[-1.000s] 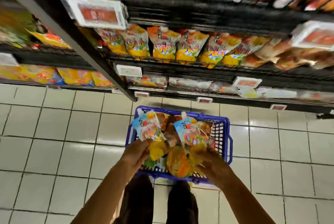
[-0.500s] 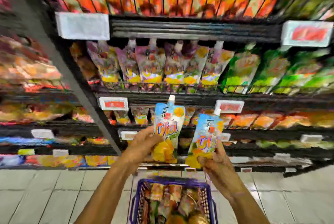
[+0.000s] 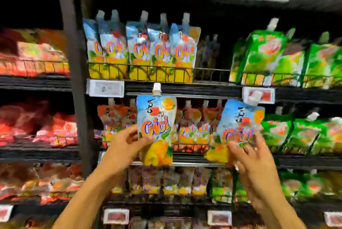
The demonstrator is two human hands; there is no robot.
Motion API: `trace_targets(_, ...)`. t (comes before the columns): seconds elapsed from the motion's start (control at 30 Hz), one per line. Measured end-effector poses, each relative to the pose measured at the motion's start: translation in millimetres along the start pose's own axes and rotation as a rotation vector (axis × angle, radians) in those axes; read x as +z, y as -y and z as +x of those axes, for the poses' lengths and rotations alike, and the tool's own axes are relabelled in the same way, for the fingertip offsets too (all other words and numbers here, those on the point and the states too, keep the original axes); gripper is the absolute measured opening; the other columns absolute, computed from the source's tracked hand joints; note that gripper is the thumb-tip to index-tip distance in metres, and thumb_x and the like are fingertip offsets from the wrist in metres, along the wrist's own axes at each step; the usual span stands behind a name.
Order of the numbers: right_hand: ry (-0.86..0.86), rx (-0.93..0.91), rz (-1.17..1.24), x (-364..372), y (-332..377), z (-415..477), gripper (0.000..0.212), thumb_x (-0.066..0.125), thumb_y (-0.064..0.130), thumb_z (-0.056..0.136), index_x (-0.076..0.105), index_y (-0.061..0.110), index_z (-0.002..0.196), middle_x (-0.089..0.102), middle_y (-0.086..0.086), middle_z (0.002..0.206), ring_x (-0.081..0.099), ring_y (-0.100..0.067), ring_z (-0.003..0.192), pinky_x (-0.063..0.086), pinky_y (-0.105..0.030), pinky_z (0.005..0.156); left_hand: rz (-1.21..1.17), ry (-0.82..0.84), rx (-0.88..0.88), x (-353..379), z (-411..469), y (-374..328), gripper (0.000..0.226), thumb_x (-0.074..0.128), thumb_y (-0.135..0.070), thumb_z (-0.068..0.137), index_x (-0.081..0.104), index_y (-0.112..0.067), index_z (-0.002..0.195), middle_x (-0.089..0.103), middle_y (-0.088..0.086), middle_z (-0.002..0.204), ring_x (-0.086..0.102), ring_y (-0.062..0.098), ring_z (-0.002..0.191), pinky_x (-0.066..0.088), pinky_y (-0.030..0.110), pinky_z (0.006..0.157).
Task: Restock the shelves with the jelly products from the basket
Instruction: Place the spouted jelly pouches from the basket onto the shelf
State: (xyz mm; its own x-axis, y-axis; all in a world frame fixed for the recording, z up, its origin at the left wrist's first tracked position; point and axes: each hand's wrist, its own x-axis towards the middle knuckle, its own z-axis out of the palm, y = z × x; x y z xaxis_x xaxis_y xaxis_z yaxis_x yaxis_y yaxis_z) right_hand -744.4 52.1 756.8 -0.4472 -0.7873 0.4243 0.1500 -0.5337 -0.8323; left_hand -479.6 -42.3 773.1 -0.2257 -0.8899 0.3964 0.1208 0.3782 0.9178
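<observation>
Our left hand (image 3: 125, 147) pinches the left pouch (image 3: 157, 123) at its lower left edge, thumb across the front and fingers behind. The pouch stands upright, cap up. Our right hand (image 3: 253, 164) has its fingers curled round the lower part of the right pouch (image 3: 238, 125). That pouch leans to the right, cap up. The picture is blurred there, so we cannot tell the exact finger placement.

Both pouches hang in the air in front of the shelving, apart from each other and not resting on any shelf. They carry the same blue and yellow print as the row (image 3: 142, 51) on the shelf (image 3: 185, 90) just above them. That row stands behind a wire rail (image 3: 140, 68). To the right of the row lies a dark gap (image 3: 207, 58), then green pouches (image 3: 268, 56).

Status, by our judgement:
- Done: two pouches are in hand and raised towards the matching row.
- Not done: neither pouch is placed.
- Left: lift each pouch over the rail and stand it with the row or in the gap.

The basket is out of view, so the remaining stock cannot be stated.
</observation>
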Motion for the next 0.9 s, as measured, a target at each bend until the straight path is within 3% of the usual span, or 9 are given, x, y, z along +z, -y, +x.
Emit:
trace_targets(0.07, 0.013, -0.112, -0.031, 14.6, 36.2, 22.8, 0.072, 0.078, 0.029, 0.063, 0.053, 0.036, 0.129, 0.070, -0.001, 0.117, 0.065, -0.012, 0.109, 0.057, -0.021, 0.079, -0.020, 0.001, 0.060, 0.4, 12.2, -24.9, 0.021, 0.068, -0.004, 0.081, 0.074, -0.018, 0.095, 0.077, -0.002, 0.094, 0.072, 0.008, 0.083, 0.056, 0.019, 0.067)
trace_targets(0.13, 0.016, -0.249, -0.109, 27.7, 66.5, 49.5, 0.073, 0.079, 0.028, 0.069, 0.048, 0.027, 0.135, 0.072, -0.002, 0.113, 0.067, -0.010, 0.100, 0.057, -0.021, 0.076, -0.003, 0.000, 0.116, 2.4, 23.0, -44.4, 0.019, 0.067, -0.005, 0.083, 0.073, -0.016, 0.096, 0.077, -0.005, 0.089, 0.070, 0.001, 0.077, 0.052, 0.011, 0.062)
trace_targets(0.23, -0.052, -0.451, -0.262, 49.7, 98.8, 98.4, 0.059, 0.073, 0.002, 0.082, 0.046, 0.012, 0.133, 0.067, -0.014, 0.117, 0.065, -0.016, 0.099, 0.055, -0.034, 0.089, 0.011, -0.017, 0.148, 6.3, 36.5, -62.7, 0.013, 0.069, -0.010, 0.083, 0.074, -0.018, 0.092, 0.077, -0.006, 0.084, 0.069, 0.000, 0.071, 0.052, 0.014, 0.058)
trace_targets(0.37, -0.021, -0.569, -0.337, 78.1, 114.3, 149.7, 0.049, 0.054, -0.015, 0.076, 0.051, 0.010, 0.117, 0.065, -0.003, 0.102, 0.062, 0.011, 0.081, 0.051, -0.012, 0.070, 0.007, -0.013, 0.136, 15.7, 47.4, -72.9, 0.021, 0.074, -0.033, 0.069, 0.077, -0.029, 0.089, 0.077, -0.001, 0.087, 0.068, 0.009, 0.072, 0.053, 0.034, 0.066)
trace_targets(0.5, 0.062, -0.534, -0.491, 94.4, 108.7, 179.1, 0.043, 0.064, -0.006, 0.083, 0.054, 0.020, 0.117, 0.067, -0.005, 0.106, 0.064, -0.009, 0.095, 0.056, -0.023, 0.073, 0.040, -0.014, 0.147, 21.1, 56.0, -74.5, 0.016, 0.075, -0.028, 0.075, 0.078, -0.028, 0.090, 0.078, -0.001, 0.091, 0.071, 0.014, 0.081, 0.058, 0.037, 0.071)
trace_targets(0.57, 0.110, -0.475, -0.571, 98.2, 106.2, 190.0, 0.042, 0.067, 0.002, 0.087, 0.055, 0.015, 0.125, 0.066, -0.005, 0.115, 0.061, -0.014, 0.102, 0.053, -0.017, 0.074, 0.081, -0.004, 0.159, 20.6, 58.2, -75.4, 0.015, 0.075, -0.028, 0.078, 0.077, -0.026, 0.092, 0.077, -0.001, 0.093, 0.073, 0.014, 0.084, 0.058, 0.036, 0.070)
trace_targets(0.73, 0.242, -0.235, -0.720, 106.8, 107.4, 206.7, 0.028, 0.054, 0.013, 0.099, 0.050, 0.009, 0.126, 0.067, -0.012, 0.111, 0.067, -0.017, 0.089, 0.055, -0.027, 0.070, 0.024, 0.022, 0.175, 13.3, 60.6, -85.2, 0.030, 0.074, -0.033, 0.073, 0.076, -0.020, 0.100, 0.077, 0.001, 0.097, 0.074, 0.015, 0.085, 0.056, 0.022, 0.058)
trace_targets(0.83, 0.247, -0.241, -0.927, 110.7, 109.8, 214.4, 0.025, 0.050, 0.016, 0.100, 0.049, 0.006, 0.123, 0.065, -0.013, 0.114, 0.065, -0.023, 0.098, 0.055, -0.041, 0.086, 0.038, 0.020, 0.192, 12.8, 66.9, -94.4, 0.027, 0.073, -0.031, 0.077, 0.075, -0.020, 0.101, 0.077, -0.002, 0.098, 0.074, 0.013, 0.087, 0.057, 0.023, 0.062)
trace_targets(0.9, 0.252, -0.226, -1.010, 111.9, 111.4, 215.5, 0.021, 0.050, 0.014, 0.099, 0.054, 0.002, 0.117, 0.066, -0.013, 0.112, 0.064, -0.028, 0.103, 0.053, -0.046, 0.092, 0.056, 0.017, 0.221, 16.1, 69.5, -99.9, 0.021, 0.073, -0.027, 0.081, 0.075, -0.021, 0.100, 0.077, -0.006, 0.096, 0.073, 0.005, 0.084, 0.053, 0.011, 0.059)
